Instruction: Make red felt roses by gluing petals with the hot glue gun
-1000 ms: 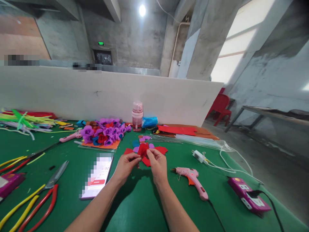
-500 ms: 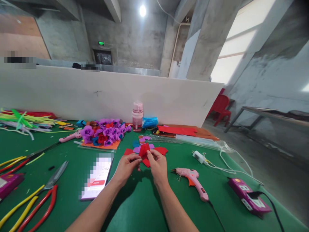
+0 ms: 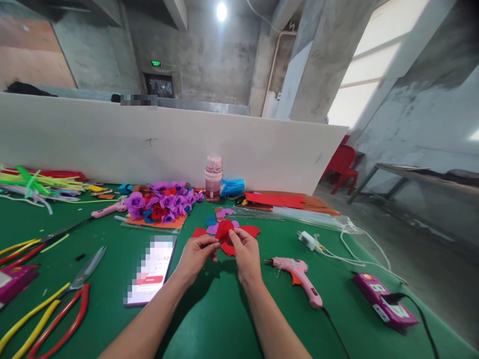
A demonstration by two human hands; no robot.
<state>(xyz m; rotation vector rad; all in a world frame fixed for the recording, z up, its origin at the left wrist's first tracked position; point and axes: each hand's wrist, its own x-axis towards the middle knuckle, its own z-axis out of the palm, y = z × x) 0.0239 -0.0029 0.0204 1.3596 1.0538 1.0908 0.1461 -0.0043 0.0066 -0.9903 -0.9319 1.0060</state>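
above the green table (image 3: 209, 319) | left hand (image 3: 195, 255) and right hand (image 3: 245, 254) both pinch a red petal (image 3: 223, 230) mid-table | best rolled tightly, edges aligned, near the glue gun (image 3: 297, 271)

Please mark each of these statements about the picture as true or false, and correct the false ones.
1. Both hands hold the red felt piece. True: the left hand and the right hand pinch it between them.
2. The pink glue gun is in the right hand. False: it lies on the green table, to the right of that hand.
3. The phone lies left of the left hand. True.
4. The scissors have blue handles. False: the handles are red.
5. The pink bottle lies on its side. False: it stands upright near the white board.
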